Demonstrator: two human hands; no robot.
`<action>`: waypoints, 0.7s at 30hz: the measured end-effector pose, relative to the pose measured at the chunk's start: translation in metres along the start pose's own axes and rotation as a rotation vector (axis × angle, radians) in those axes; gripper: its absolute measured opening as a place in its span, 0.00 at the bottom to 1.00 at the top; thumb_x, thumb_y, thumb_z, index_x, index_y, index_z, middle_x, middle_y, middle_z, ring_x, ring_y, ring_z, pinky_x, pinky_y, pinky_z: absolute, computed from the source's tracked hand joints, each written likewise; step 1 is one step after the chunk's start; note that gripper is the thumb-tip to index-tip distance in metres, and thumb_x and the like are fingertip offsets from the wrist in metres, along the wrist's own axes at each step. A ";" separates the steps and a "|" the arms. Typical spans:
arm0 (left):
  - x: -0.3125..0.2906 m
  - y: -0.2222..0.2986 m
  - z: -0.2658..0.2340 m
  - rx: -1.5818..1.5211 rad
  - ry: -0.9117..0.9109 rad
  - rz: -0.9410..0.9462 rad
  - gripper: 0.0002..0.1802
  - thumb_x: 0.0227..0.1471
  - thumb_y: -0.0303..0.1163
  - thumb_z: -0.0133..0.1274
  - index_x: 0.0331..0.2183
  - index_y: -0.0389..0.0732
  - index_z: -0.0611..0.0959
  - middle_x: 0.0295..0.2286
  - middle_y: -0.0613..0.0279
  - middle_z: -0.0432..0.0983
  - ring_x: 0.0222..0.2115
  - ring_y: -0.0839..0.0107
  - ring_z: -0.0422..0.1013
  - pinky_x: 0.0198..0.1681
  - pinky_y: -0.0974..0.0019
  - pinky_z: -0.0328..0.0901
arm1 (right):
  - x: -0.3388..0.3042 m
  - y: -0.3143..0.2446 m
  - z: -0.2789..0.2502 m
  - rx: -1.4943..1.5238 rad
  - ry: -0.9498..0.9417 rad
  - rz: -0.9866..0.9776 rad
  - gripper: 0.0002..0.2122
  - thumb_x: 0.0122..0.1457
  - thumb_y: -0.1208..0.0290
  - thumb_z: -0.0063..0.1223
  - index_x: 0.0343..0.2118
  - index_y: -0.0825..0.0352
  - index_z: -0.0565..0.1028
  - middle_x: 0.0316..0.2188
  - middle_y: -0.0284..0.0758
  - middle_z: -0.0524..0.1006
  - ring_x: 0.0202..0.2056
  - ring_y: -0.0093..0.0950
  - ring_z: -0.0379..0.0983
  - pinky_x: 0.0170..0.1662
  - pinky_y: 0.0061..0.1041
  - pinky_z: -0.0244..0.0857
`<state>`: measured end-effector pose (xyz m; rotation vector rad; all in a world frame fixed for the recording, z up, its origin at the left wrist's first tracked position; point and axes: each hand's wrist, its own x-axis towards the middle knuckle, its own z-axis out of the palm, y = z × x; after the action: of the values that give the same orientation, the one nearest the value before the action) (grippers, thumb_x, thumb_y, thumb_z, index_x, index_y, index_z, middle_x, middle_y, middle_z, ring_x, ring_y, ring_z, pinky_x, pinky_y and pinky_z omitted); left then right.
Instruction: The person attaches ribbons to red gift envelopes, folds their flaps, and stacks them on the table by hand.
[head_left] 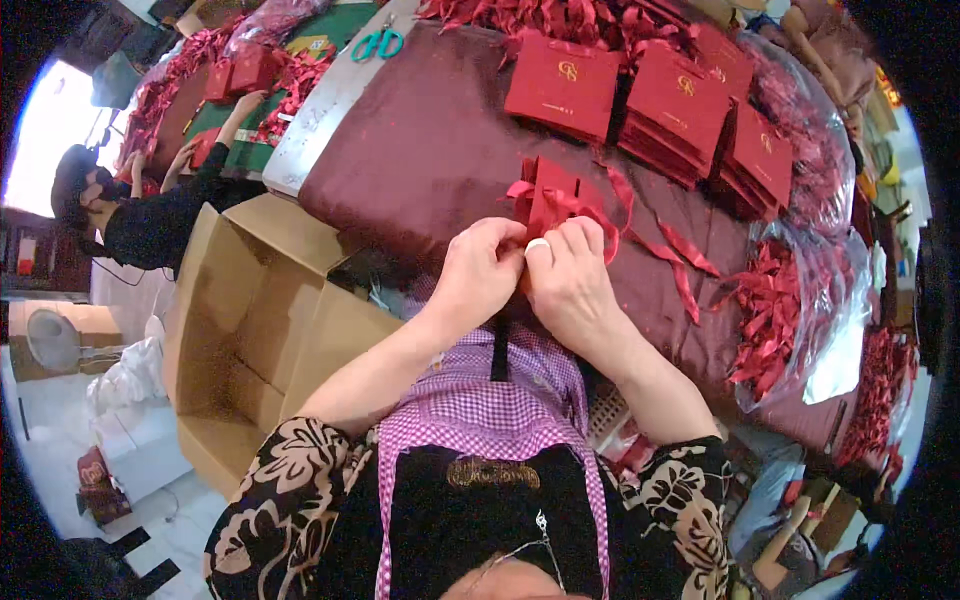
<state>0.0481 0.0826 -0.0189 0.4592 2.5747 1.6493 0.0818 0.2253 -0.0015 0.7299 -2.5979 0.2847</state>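
At the near edge of the cloth-covered table, a small red paper gift bag (547, 192) with red ribbon stands up just beyond my fingers. My left hand (478, 272) is closed, thumb and forefinger pinched at the bag's near side. Close against it, my right hand (572, 285), with a ring on one finger, has its fingers curled around the bag's near edge. My fingers hide the part of the bag and ribbon between them. Loose red ribbon (680, 275) trails over the cloth to the right.
Stacks of red gift bags (672, 105) lie beyond my hands. Plastic bags of ribbon (770, 310) sit at the right. Teal-handled scissors (377, 44) rest on the table's far left. An open cardboard box (262, 325) stands at my left. A co-worker (130, 215) works at another table.
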 end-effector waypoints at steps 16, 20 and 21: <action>0.016 -0.009 -0.003 -0.357 -0.033 -0.105 0.12 0.44 0.20 0.51 0.35 0.28 0.79 0.26 0.59 0.77 0.28 0.77 0.71 0.34 0.74 0.67 | -0.012 0.021 0.023 0.480 0.174 0.552 0.07 0.46 0.82 0.55 0.30 0.67 0.74 0.29 0.34 0.76 0.31 0.25 0.72 0.31 0.21 0.65; 0.014 -0.008 -0.002 -0.307 -0.030 -0.128 0.12 0.44 0.20 0.51 0.35 0.28 0.78 0.26 0.59 0.77 0.28 0.77 0.71 0.34 0.74 0.67 | -0.012 0.014 0.023 0.408 0.199 0.473 0.08 0.43 0.82 0.56 0.28 0.65 0.74 0.28 0.35 0.74 0.33 0.31 0.70 0.34 0.27 0.65; 0.012 -0.008 -0.002 -0.307 -0.028 -0.126 0.12 0.44 0.20 0.51 0.35 0.28 0.78 0.26 0.59 0.77 0.28 0.77 0.71 0.34 0.74 0.67 | -0.011 0.013 0.022 0.407 0.201 0.471 0.08 0.43 0.82 0.56 0.28 0.65 0.74 0.28 0.35 0.74 0.33 0.31 0.70 0.34 0.27 0.65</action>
<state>0.0345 0.0809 -0.0239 0.2907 2.2226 1.9279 0.0758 0.2340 -0.0271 0.1793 -2.5076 0.9956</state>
